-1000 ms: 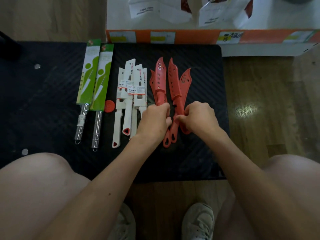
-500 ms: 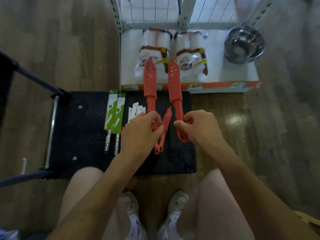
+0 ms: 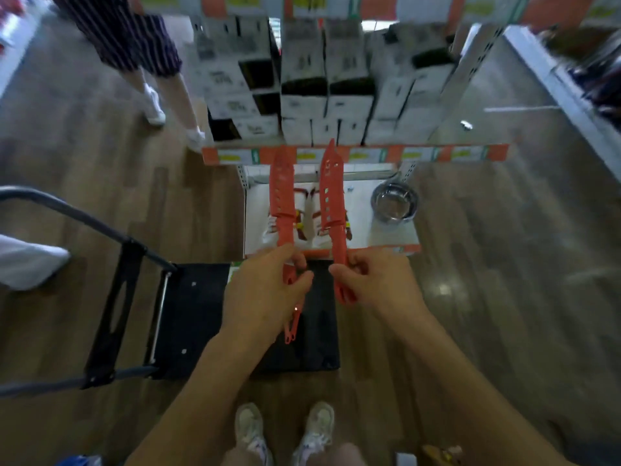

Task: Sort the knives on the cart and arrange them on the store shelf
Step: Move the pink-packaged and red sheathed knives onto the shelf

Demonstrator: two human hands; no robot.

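Blurry up top: the boxes (image 3: 302, 79) stacked on the store shelf (image 3: 369, 154) beyond the hands are smeared, and their print can't be read. The left hand (image 3: 265, 290) covers much of the cart (image 3: 188, 314) deck beneath it, so whatever lies there is hidden, bar a green sliver beside the wrist.

The left hand is curled round the handle of a long red knife (image 3: 283, 190), blade pointing away at the shelf edge. A slim red handle (image 3: 292, 326) pokes out below the palm, and I can't tell how it's held. The right hand (image 3: 373, 280) has thumb and fingers wrapped round a second red knife (image 3: 331, 193), blade parallel to the first, with a gap between them.

Past the blades, a lower shelf (image 3: 386, 233) carries packets (image 3: 304, 210) and, ahead of the right hand, a steel bowl (image 3: 395, 201). Left of the left hand stands the cart's push bar (image 3: 84, 210), with another person's legs (image 3: 151, 79) farther off. Right of the right hand, wood floor (image 3: 504, 264) stretches away.
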